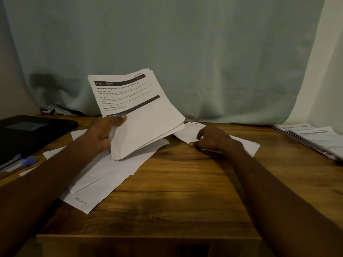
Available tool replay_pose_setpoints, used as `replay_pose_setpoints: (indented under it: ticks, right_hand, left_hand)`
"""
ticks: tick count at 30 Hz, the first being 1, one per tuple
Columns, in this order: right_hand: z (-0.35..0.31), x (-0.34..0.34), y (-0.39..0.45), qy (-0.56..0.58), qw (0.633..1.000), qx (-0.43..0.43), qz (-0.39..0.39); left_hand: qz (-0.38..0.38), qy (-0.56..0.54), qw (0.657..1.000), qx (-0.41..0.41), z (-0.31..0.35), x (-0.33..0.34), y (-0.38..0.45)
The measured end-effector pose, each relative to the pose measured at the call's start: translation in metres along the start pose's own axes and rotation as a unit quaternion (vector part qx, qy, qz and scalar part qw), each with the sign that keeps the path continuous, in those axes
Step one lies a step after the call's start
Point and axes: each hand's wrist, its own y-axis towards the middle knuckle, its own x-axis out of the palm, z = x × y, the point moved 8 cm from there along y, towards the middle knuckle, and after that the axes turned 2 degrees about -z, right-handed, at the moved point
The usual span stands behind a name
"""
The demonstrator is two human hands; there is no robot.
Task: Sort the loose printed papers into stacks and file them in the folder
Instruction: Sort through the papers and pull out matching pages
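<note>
Gathering: I am holding the sheaf (137, 108) raised in my left hand (104, 132), thumb clamped on its lower edge.
Picking: my right hand (213, 140) is pinching a loose sheet (189, 133) mid-table; I am lifting it cleanly.
Folder (27, 134): lying at the left edge.

We see a dim room with soft, warm light. The held papers (135, 110) are the brightest thing, and the big words on them are easy to read, but the small words are fuzzy. Left of those papers a dark shadow falls on the curtain (167, 43). Below the papers the wooden table (176, 191) has a dull shine and dark patches. Far right of the papers, the wall (319, 75) glows pale. Both arms look very dark. The picture bends and stretches near its edges.
</note>
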Motion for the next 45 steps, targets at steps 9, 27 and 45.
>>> replay_pose_setpoints:
  ticks: [9, 27, 45]
  right_hand:
    - [0.001, -0.046, -0.012, 0.315, 0.928, -0.034, 0.195]
    - [0.037, -0.051, 0.005, 0.817, 0.559, -0.055, 0.131]
    - [-0.06, 0.032, 0.001, 0.163, 0.975, -0.151, 0.023]
  left_hand:
    - [-0.072, -0.047, 0.995, 0.054, 0.015, 0.015, -0.005]
    - [-0.114, -0.055, 0.99, 0.068, 0.021, 0.027, -0.011]
    - [-0.049, -0.017, 0.998, 0.039, 0.013, 0.009, -0.008]
